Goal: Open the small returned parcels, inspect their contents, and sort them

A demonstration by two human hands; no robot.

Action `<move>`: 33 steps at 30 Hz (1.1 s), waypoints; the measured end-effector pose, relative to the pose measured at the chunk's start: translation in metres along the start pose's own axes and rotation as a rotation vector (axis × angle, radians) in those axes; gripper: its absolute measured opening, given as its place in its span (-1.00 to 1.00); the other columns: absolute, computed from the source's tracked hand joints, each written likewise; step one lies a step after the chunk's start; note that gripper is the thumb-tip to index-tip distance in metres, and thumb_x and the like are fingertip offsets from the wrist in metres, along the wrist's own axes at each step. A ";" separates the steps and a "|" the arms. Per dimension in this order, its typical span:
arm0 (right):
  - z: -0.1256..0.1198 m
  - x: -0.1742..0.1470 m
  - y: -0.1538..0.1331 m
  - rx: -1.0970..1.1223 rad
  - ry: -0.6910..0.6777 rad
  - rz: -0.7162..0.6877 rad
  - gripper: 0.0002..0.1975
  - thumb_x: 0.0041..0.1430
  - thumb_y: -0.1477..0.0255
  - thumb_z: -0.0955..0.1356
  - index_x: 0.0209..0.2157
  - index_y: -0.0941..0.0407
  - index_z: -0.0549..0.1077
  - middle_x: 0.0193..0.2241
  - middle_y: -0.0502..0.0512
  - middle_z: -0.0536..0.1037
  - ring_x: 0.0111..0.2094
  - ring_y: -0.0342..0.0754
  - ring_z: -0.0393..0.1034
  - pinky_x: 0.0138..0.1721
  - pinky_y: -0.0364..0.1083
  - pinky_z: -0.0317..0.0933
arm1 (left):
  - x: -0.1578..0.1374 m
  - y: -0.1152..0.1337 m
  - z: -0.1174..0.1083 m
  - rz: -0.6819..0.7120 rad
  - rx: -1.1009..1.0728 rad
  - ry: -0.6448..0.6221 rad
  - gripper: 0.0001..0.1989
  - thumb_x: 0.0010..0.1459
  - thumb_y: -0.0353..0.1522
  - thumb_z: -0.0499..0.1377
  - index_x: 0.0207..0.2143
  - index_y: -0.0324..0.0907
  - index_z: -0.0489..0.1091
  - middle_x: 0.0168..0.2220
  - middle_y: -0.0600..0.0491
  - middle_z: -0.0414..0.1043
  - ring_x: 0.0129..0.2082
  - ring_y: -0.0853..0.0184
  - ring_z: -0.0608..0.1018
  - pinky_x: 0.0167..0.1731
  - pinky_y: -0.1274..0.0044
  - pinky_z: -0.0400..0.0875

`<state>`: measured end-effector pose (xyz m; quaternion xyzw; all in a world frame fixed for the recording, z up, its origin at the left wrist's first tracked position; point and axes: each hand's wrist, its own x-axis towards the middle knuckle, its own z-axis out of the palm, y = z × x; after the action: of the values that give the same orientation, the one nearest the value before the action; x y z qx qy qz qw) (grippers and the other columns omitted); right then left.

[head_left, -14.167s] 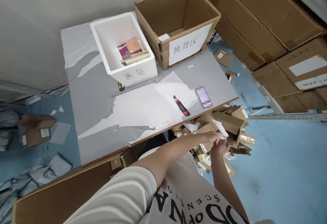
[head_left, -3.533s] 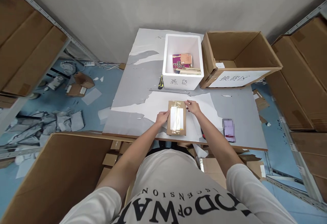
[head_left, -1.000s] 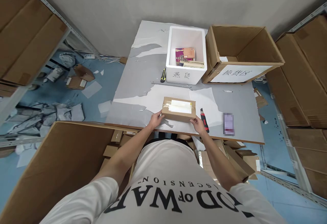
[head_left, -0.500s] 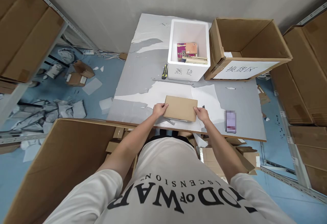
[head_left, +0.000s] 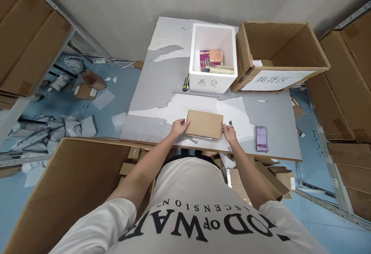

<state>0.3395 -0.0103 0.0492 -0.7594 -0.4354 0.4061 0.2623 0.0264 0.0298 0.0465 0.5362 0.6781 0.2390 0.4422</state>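
Note:
A small closed cardboard box [head_left: 204,124] lies flat near the table's front edge, its plain brown top facing up. My left hand [head_left: 179,127] grips its left side, thumb and fingers at the edge. My right hand [head_left: 230,132] is closed at the box's right edge, fingertips against it. A small dark object with a bit of red [head_left: 231,123] shows just behind my right fingers; I cannot tell what it is or whether I hold it. Under the box are torn white patches of the table covering [head_left: 232,107].
A white foam bin [head_left: 213,82] holding several books stands beside a large open carton [head_left: 278,81]. A yellow-black box cutter [head_left: 186,82] lies left of the bin, a blurred phone [head_left: 261,139] at right. A big open carton [head_left: 87,157] is below left; shelves flank both sides.
The box stays almost in place. My right hand has shifted slightly down along its edge, and the fingers of my left hand are a little more extended. The view has tilted slightly.

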 end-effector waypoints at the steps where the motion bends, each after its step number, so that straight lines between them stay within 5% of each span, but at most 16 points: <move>1: -0.001 -0.005 0.006 0.081 0.019 0.016 -0.54 0.17 0.12 0.21 -0.20 0.17 0.54 -0.17 0.24 0.60 -0.16 0.07 0.51 -0.01 0.07 0.29 | -0.003 -0.007 -0.001 0.000 -0.030 0.019 -0.60 0.09 -0.17 0.14 -0.10 -0.19 0.52 -0.08 -0.05 0.55 -0.03 0.16 0.54 -0.01 0.41 0.37; 3: -0.001 -0.018 0.021 0.226 0.041 0.013 -0.58 0.09 0.24 0.30 -0.07 0.15 0.49 -0.06 0.22 0.55 -0.07 0.04 0.48 0.09 0.08 0.23 | -0.013 -0.024 -0.002 0.006 -0.074 0.012 -0.59 0.09 -0.28 0.11 -0.03 -0.21 0.48 -0.01 -0.05 0.50 0.02 0.20 0.51 0.06 0.41 0.34; 8: 0.010 -0.048 0.040 0.288 -0.089 -0.052 -0.32 -0.19 0.46 0.43 0.08 0.08 0.38 0.06 0.10 0.48 0.06 0.03 0.39 0.16 0.11 0.17 | -0.038 -0.056 0.006 0.093 -0.102 -0.139 -0.41 -0.09 -0.36 0.24 0.07 -0.21 0.40 0.05 -0.05 0.45 0.04 0.16 0.50 0.11 0.34 0.29; 14: 0.032 -0.050 0.033 0.286 -0.089 -0.039 -0.50 -0.07 0.38 0.39 -0.02 0.11 0.43 -0.16 0.07 0.61 -0.09 0.05 0.49 0.12 0.13 0.20 | -0.040 -0.055 0.025 0.088 -0.145 -0.117 -0.56 0.00 -0.29 0.20 -0.03 -0.18 0.47 -0.06 0.04 0.54 0.01 0.16 0.51 0.09 0.30 0.31; 21: 0.019 -0.045 0.024 0.334 -0.099 -0.106 -0.57 -0.05 0.28 0.42 -0.10 0.13 0.48 -0.15 0.11 0.61 -0.08 0.07 0.48 0.08 0.09 0.24 | -0.048 -0.032 0.008 0.166 -0.014 -0.107 -0.58 0.12 -0.25 0.13 0.02 -0.16 0.45 -0.08 0.03 0.55 -0.09 0.17 0.55 -0.04 0.42 0.39; 27: -0.020 -0.028 -0.014 -0.051 -0.133 -0.245 -0.64 0.12 0.23 0.32 -0.12 0.11 0.55 -0.21 0.09 0.63 -0.13 0.10 0.50 -0.02 0.05 0.30 | -0.046 0.012 -0.019 0.174 0.199 -0.013 -0.56 0.20 -0.12 0.05 -0.05 -0.16 0.51 -0.21 -0.01 0.59 -0.26 0.24 0.57 -0.27 0.54 0.36; 33: -0.034 -0.010 -0.039 -0.221 -0.138 -0.202 -0.66 0.15 0.20 0.30 -0.28 0.11 0.62 -0.35 0.07 0.65 -0.23 0.08 0.52 -0.15 -0.04 0.31 | -0.027 0.045 -0.026 0.134 0.280 0.015 -0.53 0.18 -0.06 0.04 -0.20 -0.19 0.58 -0.43 0.00 0.58 -0.37 0.28 0.52 -0.43 0.55 0.23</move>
<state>0.3477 -0.0015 0.1004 -0.7063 -0.5685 0.3785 0.1863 0.0286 0.0222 0.1046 0.6349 0.6707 0.1752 0.3412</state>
